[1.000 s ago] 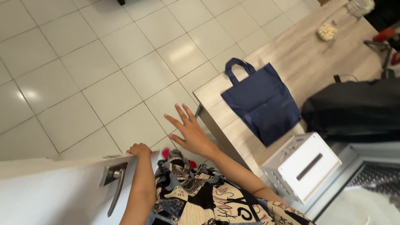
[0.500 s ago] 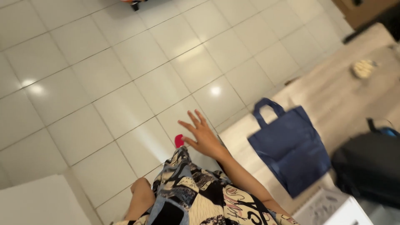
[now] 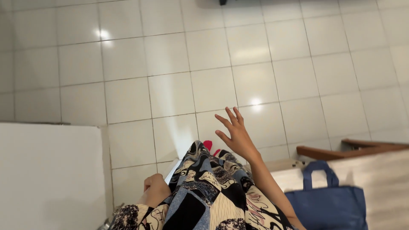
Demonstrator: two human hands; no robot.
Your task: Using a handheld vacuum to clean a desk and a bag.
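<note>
The right hand (image 3: 236,134) is hanging in the air with its fingers spread wide and nothing in it, up and to the left of the blue tote bag (image 3: 328,204) and well apart from it. The bag is lying flat on the pale tabletop (image 3: 383,174), handle loop pointing toward the tiled floor (image 3: 191,64). The left hand (image 3: 155,187) is sitting low beside the patterned dress (image 3: 204,196), far to the left of the bag, curled into a loose fist and gripping nothing that shows.

A second ago that left hand was resting on the top edge of a white door by its metal handle; now it is off the door, and only a plain white panel (image 3: 51,174) is showing farther left of the bag. The view has swung too: the black bag, the white box and the small dish that were lying around the tote are now out of frame, and a brown wooden chair rail (image 3: 341,151) is appearing just above the bag. So both hands are free, and the tote is lying untouched.
</note>
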